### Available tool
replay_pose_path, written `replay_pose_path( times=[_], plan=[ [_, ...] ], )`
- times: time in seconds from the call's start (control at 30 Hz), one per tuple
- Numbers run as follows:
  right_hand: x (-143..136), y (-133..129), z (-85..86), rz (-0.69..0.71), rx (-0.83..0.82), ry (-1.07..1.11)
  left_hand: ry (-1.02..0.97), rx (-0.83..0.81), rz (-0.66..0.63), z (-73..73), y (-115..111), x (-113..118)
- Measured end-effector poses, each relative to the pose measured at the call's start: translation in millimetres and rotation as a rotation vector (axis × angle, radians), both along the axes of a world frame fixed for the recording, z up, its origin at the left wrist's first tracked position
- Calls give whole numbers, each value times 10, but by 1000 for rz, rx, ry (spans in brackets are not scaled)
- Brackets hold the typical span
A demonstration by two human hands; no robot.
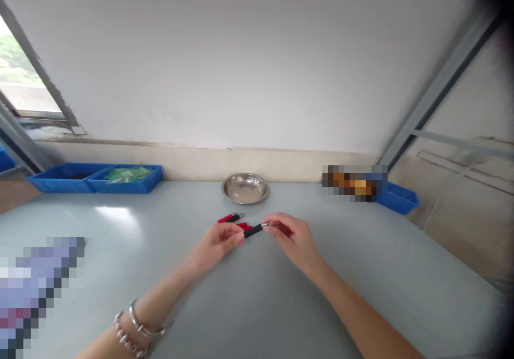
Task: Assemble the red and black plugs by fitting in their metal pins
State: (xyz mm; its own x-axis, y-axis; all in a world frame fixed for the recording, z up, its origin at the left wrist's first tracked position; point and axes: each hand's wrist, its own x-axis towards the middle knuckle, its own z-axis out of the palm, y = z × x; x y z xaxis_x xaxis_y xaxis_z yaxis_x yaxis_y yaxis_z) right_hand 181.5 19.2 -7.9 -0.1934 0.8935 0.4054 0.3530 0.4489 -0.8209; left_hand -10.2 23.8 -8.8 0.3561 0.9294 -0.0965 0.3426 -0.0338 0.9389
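Observation:
Between my two hands is a pen [254,230] with a black grip and a silver tip, held nearly level above the table. My left hand [219,245] pinches its left end, so that part is hidden by the fingers. At the silver tip, the thumb and fingertips of my right hand [292,237] are closed on the pen. Just behind my left hand lie several red and black pens [228,218], partly covered by the hand and by the held pen.
A round metal dish [244,189] stands at the back of the grey table [257,316]. Blue trays [124,180] are at the back left, one with green plastic bags [128,174]. Another blue tray [397,197] is at the back right, beside a blurred-out patch. A pixelated object [36,284] lies at left.

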Motion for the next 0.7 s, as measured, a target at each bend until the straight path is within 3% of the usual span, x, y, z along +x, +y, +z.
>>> replay_pose_path(
  times=[0.3, 0.53, 0.7],
  plan=[
    [25, 39, -55, 7, 119, -16, -99, -102, -53, -72, 32, -56],
    [23, 25, -28, 1, 14, 19, -50, -30, -12, -23, 13, -24],
    [17, 23, -34, -4, 52, -32, -36, 2, 21, 33, -6, 7]
  ],
)
